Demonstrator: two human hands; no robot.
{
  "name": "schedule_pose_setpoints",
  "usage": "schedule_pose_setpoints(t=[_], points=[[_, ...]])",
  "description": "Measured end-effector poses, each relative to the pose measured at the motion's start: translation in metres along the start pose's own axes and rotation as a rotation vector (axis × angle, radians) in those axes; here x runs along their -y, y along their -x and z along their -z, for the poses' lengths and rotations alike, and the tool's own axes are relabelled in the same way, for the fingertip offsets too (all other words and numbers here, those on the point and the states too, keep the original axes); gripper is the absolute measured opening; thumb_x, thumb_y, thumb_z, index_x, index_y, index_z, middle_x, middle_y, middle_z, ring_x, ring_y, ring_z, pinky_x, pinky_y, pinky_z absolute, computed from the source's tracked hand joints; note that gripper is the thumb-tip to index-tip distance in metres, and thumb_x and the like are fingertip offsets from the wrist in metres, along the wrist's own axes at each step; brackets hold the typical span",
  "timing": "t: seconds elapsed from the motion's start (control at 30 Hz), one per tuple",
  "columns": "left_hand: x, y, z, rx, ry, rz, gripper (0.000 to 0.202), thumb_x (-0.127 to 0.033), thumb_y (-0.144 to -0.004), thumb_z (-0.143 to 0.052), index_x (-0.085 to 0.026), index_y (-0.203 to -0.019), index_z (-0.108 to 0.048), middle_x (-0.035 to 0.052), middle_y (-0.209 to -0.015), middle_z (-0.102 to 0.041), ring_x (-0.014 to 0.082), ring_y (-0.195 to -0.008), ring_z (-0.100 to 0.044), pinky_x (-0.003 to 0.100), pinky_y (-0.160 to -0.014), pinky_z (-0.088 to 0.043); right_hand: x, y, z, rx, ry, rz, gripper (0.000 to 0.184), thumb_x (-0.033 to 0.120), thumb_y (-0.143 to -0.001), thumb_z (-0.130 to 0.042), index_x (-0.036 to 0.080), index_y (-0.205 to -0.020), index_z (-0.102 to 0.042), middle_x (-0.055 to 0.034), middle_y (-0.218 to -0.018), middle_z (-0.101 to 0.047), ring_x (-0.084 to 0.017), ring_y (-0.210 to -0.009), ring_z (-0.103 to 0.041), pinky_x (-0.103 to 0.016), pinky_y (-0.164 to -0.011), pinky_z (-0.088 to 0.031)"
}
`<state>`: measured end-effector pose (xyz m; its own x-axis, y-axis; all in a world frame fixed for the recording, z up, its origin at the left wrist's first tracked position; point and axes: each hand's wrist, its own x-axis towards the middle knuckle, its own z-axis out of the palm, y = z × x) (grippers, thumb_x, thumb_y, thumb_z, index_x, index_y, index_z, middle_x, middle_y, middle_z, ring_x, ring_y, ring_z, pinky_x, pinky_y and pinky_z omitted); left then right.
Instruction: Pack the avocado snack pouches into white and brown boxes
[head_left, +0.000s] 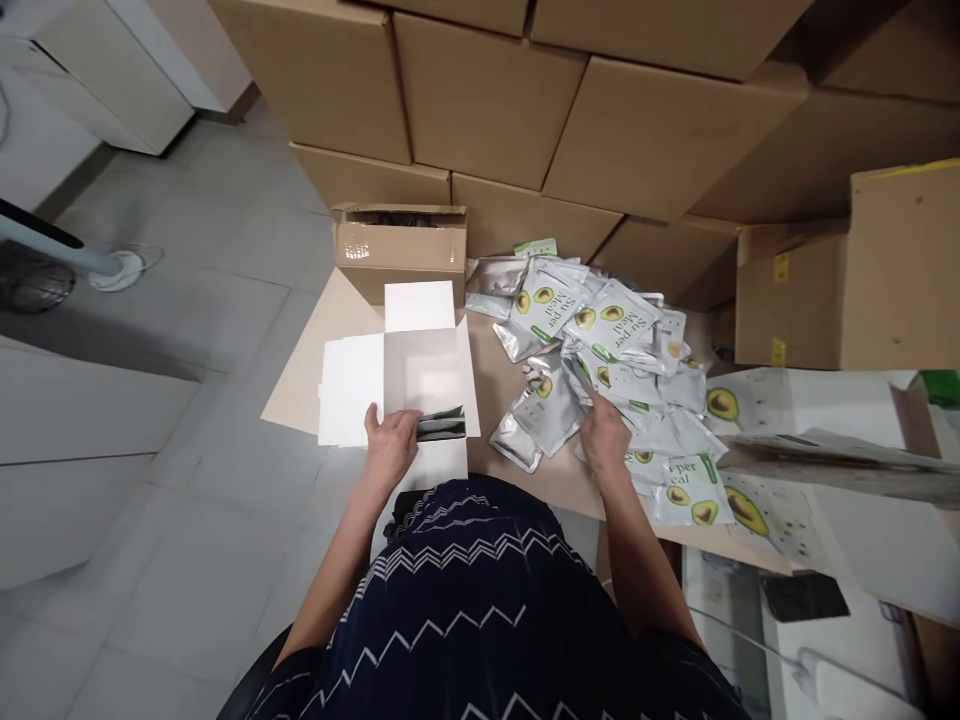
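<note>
Packing at an early stage: a wall of stacked plain brown cardboard cartons [480, 100] backs a worktop covered in brown card sheet [307, 360]. A seated person in a dark zigzag-patterned garment is handling foil packs there.

Most of the work appears to lie ahead. A broad heap of silver foil pouches printed with green avocados [607, 330] sprawls loose across the middle and right of the worktop. None of these pouches is boxed.

To the far right stands a tall open brown carton with yellow tape marks [900, 270]; its contents cannot be seen.

In front of the person sits an open white cardboard box with its four flaps spread flat [427, 370]. It is nearly bare inside, holding only a thin bundle of silver pouches standing on edge [442, 425] against its near wall.

Behind the white box, a small brown cardboard carton with its top open [401, 250] shows something dark inside, too dim to identify.

The left hand [390, 448] rests at the near left corner of the white box, its grip closed on the end of the thin bundle.

The right hand [604, 435] is buried knuckles-up in the near edge of the heap. Its fingers are hidden among the pouches, so whether that grip is closed or apart cannot be told.
</note>
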<state>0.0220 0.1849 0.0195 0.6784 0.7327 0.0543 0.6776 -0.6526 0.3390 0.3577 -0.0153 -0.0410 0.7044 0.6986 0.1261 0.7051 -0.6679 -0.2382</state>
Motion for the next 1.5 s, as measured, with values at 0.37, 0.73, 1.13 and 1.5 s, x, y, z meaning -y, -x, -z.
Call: schedule_pose_setpoints(t=[0.37, 0.73, 1.13, 1.5], points=[[-0.001, 0.002, 0.002, -0.031, 0.016, -0.008, 0.027, -0.017, -0.097, -0.041, -0.022, -0.106, -0.066, 0.0055, -0.1, -0.076, 0.0221, -0.09, -0.071, 0.059, -0.116, -0.02, 0.081, 0.002, -0.028, 0.128, -0.095, 0.295, 0.035, 0.014, -0.097, -0.041, 0.019, -0.103, -0.075, -0.0074, -0.101, -0.075, -0.022, -0.099, -0.062, -0.033, -0.09, -0.046], [0.0, 0.003, 0.0, -0.047, 0.019, -0.015, 0.027, -0.018, -0.097, -0.041, -0.022, -0.106, -0.066, 0.0053, -0.101, -0.076, 0.0213, -0.093, -0.071, 0.058, -0.117, -0.019, 0.102, 0.024, -0.053, 0.531, -0.063, 0.611, 0.026, 0.02, -0.096, -0.049, 0.013, -0.098, -0.074, -0.0138, -0.119, -0.068, -0.027, -0.113, -0.056, -0.038, -0.101, -0.042], [-0.002, 0.003, 0.002, -0.024, 0.049, 0.002, 0.029, -0.02, -0.098, -0.04, -0.023, -0.107, -0.067, 0.0059, -0.103, -0.076, 0.0216, -0.092, -0.07, 0.058, -0.117, -0.018, 0.104, 0.006, -0.041, 0.554, 0.187, 0.498, 0.07, 0.047, -0.092, -0.057, 0.026, -0.155, -0.037, -0.0125, -0.164, -0.028, -0.039, -0.145, -0.027, -0.057, -0.106, -0.033], [-0.001, 0.003, 0.0, -0.041, 0.029, -0.004, 0.03, -0.02, -0.099, -0.037, -0.023, -0.107, -0.066, 0.0054, -0.101, -0.076, 0.0201, -0.09, -0.07, 0.057, -0.117, -0.019, 0.126, -0.006, -0.057, 0.533, 0.254, 0.542, 0.061, 0.029, -0.094, -0.051, 0.017, -0.153, -0.038, -0.019, -0.162, -0.03, -0.038, -0.132, -0.039, -0.052, -0.101, -0.034]])
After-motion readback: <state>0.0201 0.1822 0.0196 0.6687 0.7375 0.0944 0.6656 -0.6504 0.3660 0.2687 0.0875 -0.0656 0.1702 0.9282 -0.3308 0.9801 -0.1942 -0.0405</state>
